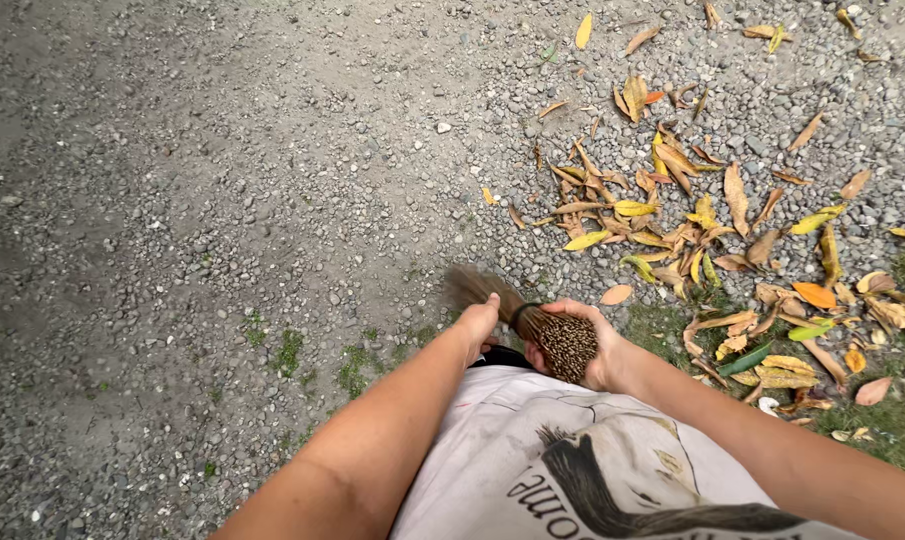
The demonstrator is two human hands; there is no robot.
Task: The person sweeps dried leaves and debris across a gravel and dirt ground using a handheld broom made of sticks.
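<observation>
I hold a stick broom (pixel 557 338), a tight bundle of thin brown sticks bound with a dark band, with its cut end facing me. My right hand (pixel 594 350) is wrapped around the bundle's top. My left hand (pixel 479 320) rests against the bundle's left side, fingers curled. The broom's blurred bristles (pixel 469 285) reach down to the gravel ahead. A spread of fallen yellow, orange and brown leaves (pixel 672 215) lies on the gravel just right of the bristles.
Grey gravel ground (pixel 222 200) with small pebbles fills the left and middle. Patches of grass (pixel 902 410) with more leaves lie at the right. Small green tufts (pixel 352 365) grow near my feet. My white printed shirt (pixel 572 460) fills the bottom.
</observation>
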